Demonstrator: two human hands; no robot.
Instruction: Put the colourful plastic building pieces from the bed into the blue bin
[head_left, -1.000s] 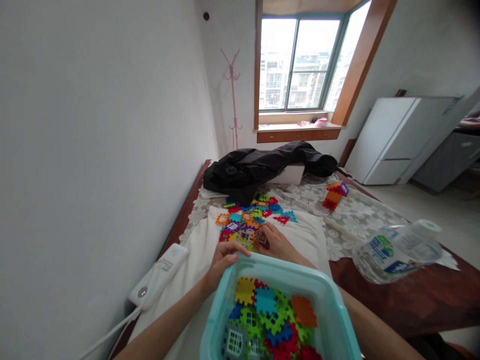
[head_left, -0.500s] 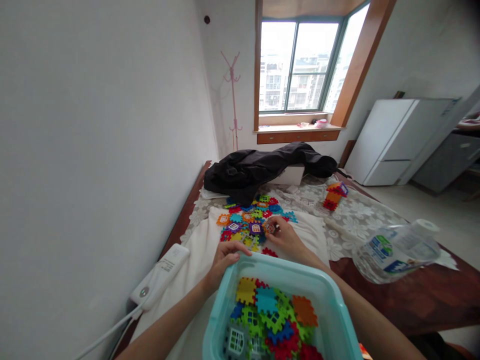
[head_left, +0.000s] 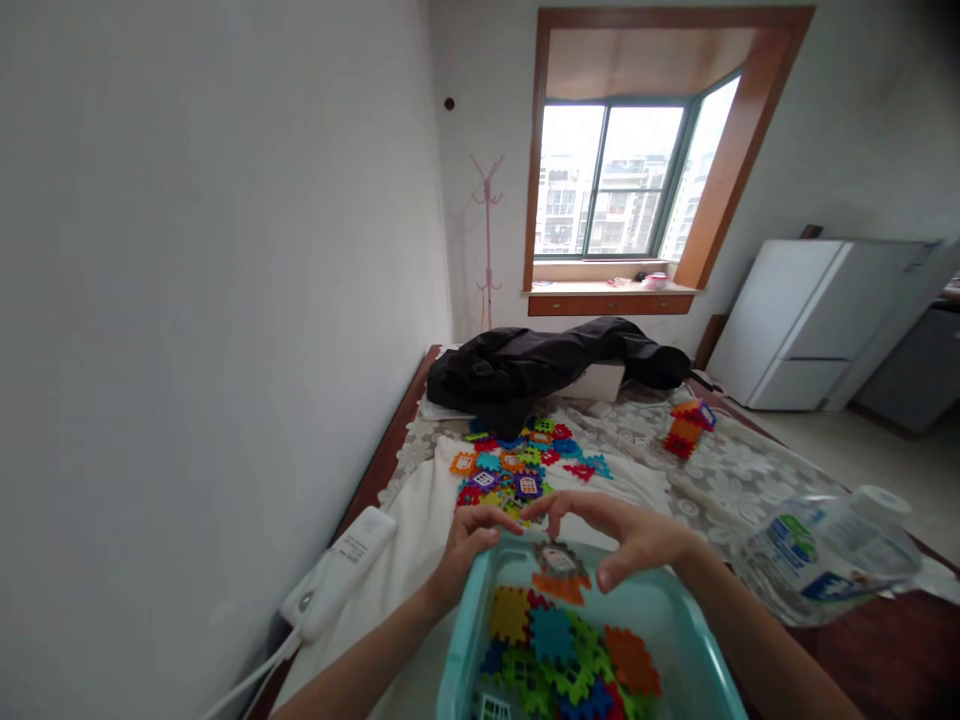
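My left hand (head_left: 466,552) grips the far left rim of a light-blue plastic bin (head_left: 701,625). Interlocking plastic building pieces in yellow, blue, green, orange and red lie inside it. Above the bin's far side my right hand (head_left: 626,530) is open, thumb and fingers apart. Just below its fingers, a grey window piece (head_left: 556,558) and an orange piece (head_left: 561,588) are blurred and seem to be in the air. Past the rim, a pile of similar building pieces (head_left: 527,485) is spread over a white cloth (head_left: 427,500).
A large clear plastic bottle (head_left: 825,560) lies at the right. Behind it stands a small orange and red block house (head_left: 684,432). Black fabric (head_left: 547,365) covers the table's far end. A white power strip (head_left: 349,560) rests by the left wall.
My right hand has come back from the pile to above the bin and opened, letting go of the grey and orange pieces. My left hand stays on the rim. The view has tilted up.
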